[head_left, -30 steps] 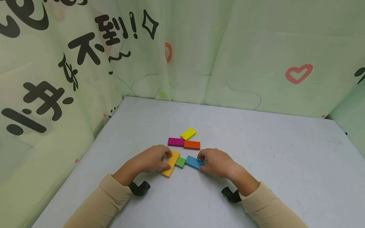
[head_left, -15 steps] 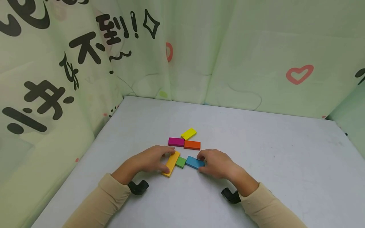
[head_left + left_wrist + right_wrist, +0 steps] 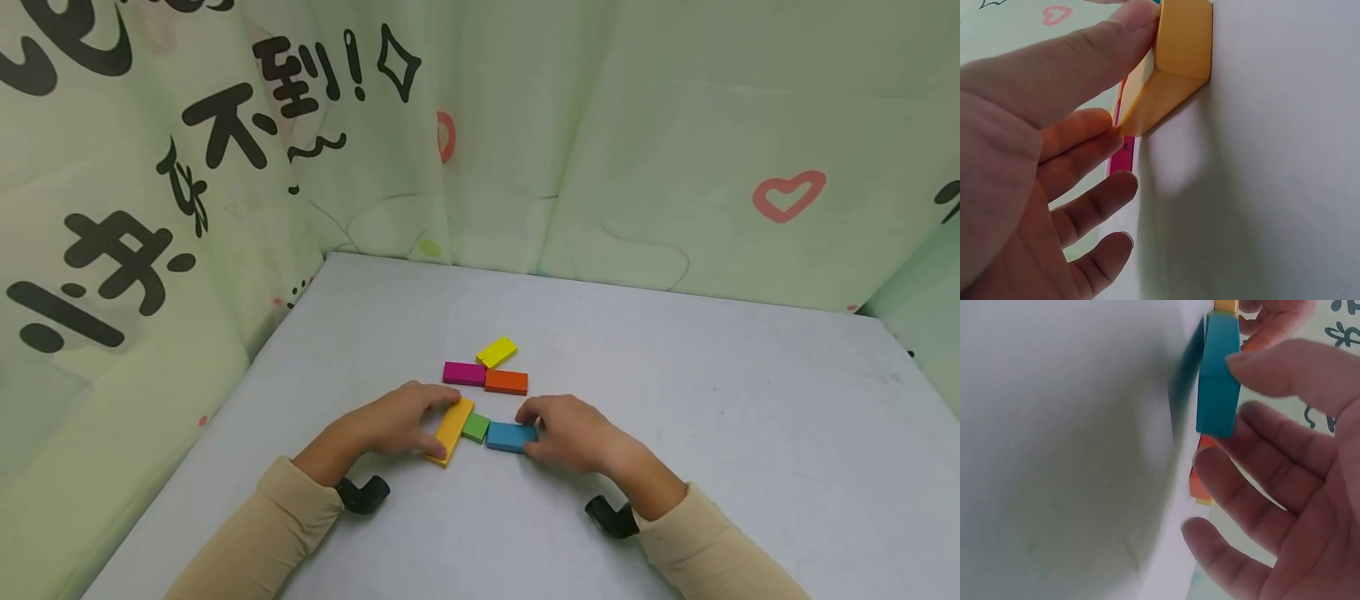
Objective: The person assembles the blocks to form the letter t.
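Observation:
The left hand (image 3: 401,419) holds the orange-yellow block (image 3: 452,431) by its two ends, thumb at the near end and a finger at the far end. In the left wrist view the thumb lies on that block (image 3: 1182,47). The right hand (image 3: 573,433) pinches the right end of the blue block (image 3: 508,437) between thumb and fingers; the right wrist view shows the block (image 3: 1219,381) beside the thumb. A small green block (image 3: 476,427) lies between the two, close to both. Part of the blue block's right end is hidden by the fingers.
Behind the hands, a magenta block (image 3: 464,373) and a red-orange block (image 3: 506,382) lie end to end, with a tilted yellow block (image 3: 497,352) behind them. A printed curtain (image 3: 645,150) surrounds the white table (image 3: 675,375) at the back and sides.
The blue block has turned, its left end coming nearer the person, so it lies almost level across the view. The left thumb and finger have shifted slightly along the orange-yellow block since the earliest frame.

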Demonstrator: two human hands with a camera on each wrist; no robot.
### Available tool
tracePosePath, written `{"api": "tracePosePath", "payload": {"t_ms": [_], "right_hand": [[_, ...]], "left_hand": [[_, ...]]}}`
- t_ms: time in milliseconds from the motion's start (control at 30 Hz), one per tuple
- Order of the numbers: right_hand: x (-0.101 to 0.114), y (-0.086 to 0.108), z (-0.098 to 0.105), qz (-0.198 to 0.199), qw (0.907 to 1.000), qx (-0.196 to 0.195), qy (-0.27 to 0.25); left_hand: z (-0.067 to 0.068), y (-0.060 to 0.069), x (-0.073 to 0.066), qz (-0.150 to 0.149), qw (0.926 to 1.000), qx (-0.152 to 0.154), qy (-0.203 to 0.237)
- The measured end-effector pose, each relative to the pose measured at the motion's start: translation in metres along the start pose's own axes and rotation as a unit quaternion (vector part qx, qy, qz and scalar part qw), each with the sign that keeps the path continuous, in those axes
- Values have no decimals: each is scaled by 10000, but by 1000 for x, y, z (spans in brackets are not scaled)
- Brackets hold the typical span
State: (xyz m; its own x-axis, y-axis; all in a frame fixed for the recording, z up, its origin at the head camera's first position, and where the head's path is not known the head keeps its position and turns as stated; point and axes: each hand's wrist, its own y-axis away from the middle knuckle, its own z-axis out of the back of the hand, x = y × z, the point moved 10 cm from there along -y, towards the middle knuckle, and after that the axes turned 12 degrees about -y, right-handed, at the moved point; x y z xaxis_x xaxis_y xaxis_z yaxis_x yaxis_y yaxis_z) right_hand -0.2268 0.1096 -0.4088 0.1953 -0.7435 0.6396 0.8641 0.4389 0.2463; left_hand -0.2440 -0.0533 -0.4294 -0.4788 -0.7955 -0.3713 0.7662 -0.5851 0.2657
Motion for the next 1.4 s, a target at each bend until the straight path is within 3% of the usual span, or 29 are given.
{"api": "tracePosePath", "payload": {"t_ms": [267,433,900,1400], "right_hand": [[12,5,-11,414,9969,577,-332],[15,5,-15,594,9949,730,-353],[14,-8,-10,350,9993,-42,101],[16,-14,-6,400,9979,-342,388]], "left_hand": [[1,2,3,228,9997,-42,43],[2,3,4,321,9994,-107,25],[0,5,5,368,9992,-165,77],[-8,17,0,504,9986,-61,112]]}}
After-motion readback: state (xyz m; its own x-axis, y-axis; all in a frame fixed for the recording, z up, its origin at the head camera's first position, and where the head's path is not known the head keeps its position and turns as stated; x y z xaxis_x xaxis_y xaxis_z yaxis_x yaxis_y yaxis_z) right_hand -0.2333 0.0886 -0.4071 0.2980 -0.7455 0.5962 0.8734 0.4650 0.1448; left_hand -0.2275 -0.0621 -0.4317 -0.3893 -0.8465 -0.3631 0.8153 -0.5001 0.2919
